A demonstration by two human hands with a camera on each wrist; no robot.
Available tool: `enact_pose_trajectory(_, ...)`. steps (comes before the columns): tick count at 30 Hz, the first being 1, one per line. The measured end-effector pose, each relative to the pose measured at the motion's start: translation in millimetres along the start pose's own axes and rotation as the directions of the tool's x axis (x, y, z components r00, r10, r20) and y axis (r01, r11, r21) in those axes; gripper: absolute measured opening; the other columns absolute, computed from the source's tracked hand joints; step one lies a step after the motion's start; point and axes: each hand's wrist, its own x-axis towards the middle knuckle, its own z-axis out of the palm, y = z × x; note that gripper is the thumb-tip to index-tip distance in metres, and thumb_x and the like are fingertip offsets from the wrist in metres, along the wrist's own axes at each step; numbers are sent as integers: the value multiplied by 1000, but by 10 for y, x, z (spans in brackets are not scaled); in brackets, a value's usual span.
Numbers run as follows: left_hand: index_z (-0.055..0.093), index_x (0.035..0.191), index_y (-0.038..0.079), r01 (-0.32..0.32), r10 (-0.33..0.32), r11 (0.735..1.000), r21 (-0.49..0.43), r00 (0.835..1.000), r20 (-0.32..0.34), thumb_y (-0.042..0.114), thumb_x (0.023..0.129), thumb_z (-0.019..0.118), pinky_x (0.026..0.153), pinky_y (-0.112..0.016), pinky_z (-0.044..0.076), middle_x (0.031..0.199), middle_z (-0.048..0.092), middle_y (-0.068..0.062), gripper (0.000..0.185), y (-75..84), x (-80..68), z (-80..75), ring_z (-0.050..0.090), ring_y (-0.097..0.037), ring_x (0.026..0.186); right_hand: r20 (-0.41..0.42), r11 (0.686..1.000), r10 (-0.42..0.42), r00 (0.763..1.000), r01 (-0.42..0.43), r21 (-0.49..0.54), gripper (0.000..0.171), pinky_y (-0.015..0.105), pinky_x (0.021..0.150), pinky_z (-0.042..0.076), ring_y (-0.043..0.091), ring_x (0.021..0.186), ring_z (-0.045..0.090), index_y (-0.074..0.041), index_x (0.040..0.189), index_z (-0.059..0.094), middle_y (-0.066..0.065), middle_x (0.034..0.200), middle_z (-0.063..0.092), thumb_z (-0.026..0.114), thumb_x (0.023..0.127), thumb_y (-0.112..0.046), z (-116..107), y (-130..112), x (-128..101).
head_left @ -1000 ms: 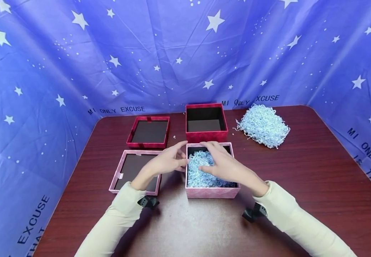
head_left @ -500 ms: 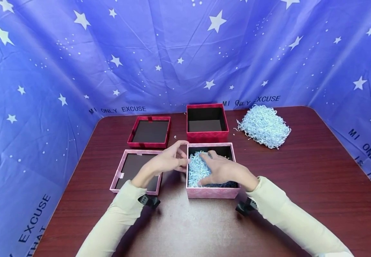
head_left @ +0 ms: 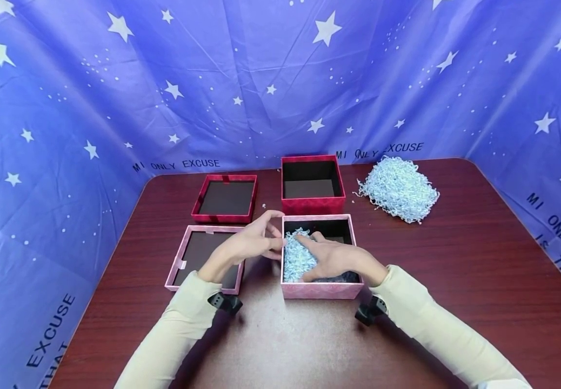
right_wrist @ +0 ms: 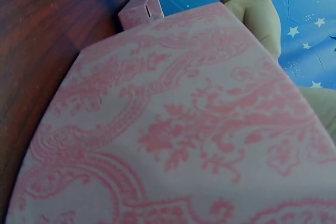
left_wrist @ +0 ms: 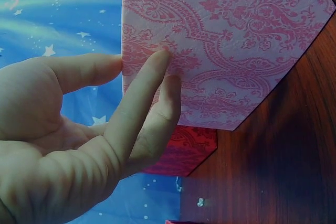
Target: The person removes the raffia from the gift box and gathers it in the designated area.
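A pink patterned box [head_left: 320, 290] stands open near the table's front, with pale blue shredded paper [head_left: 296, 260] inside on its left side. My right hand [head_left: 334, 259] lies flat inside the box and presses on the shred with straight fingers. My left hand [head_left: 253, 243] rests against the box's outer left wall. In the left wrist view the left hand [left_wrist: 105, 129] has straight fingers touching the pink box [left_wrist: 220, 51]. The pink box [right_wrist: 184, 129] fills the right wrist view, where the right hand is hidden.
A pink lid [head_left: 182, 258] lies upside down left of the box. Behind stand a red box [head_left: 313, 205] and a red lid [head_left: 222, 219]. A loose pile of blue shred [head_left: 399, 189] sits at the back right. Blue star cloth walls surround the table [head_left: 455, 270].
My right hand has drawn back and sunk lower into the box, pushing the shred toward the left; dark bottom now shows at the back right. The left hand has stayed on the wall.
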Motion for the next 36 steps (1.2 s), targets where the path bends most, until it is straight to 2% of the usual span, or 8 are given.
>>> enact_pose_trajectory(7,27,142,13,10,-10,1000,-8,1000,3,-2,91,59,82,-49,55,107,44,-18,63,2,-1,-5,65,-30,87,-56,999,-50,997,50,12,76,49,107,39,30,131,41,-11,147,34,19,144,39,71,82,-27,2,10,2)
enact_pose_trajectory(11,26,143,13,6,-6,1000,-9,1000,9,-2,91,59,81,-48,56,107,44,-18,63,1,-5,-4,65,-30,89,-88,999,-48,995,47,-10,71,49,104,42,27,127,46,-9,145,38,15,140,44,69,83,-25,-31,-7,-36)
enact_pose_trajectory(21,25,143,14,4,-4,1000,3,1000,23,-1,91,59,82,-46,57,109,43,-19,64,8,-20,-12,67,-23,83,-149,999,-18,989,13,-31,71,54,105,40,30,131,42,-14,146,37,14,145,39,68,83,-25,-203,-88,-197)
enact_pose_trajectory(30,22,144,11,-6,6,1000,1,999,51,-1,92,57,82,-42,57,110,42,-20,64,17,-37,-23,65,-23,86,-217,999,-33,976,28,-28,71,50,94,48,25,112,54,-19,146,36,10,136,44,69,84,-25,-349,-153,-349)
enact_pose_trajectory(36,22,144,10,-13,14,1000,-21,998,62,-3,93,55,83,-43,57,109,42,-19,63,16,-27,-22,64,-22,86,-261,998,-47,964,37,-44,71,38,78,48,20,91,53,-19,146,36,6,126,46,68,84,-24,-486,-182,-446)
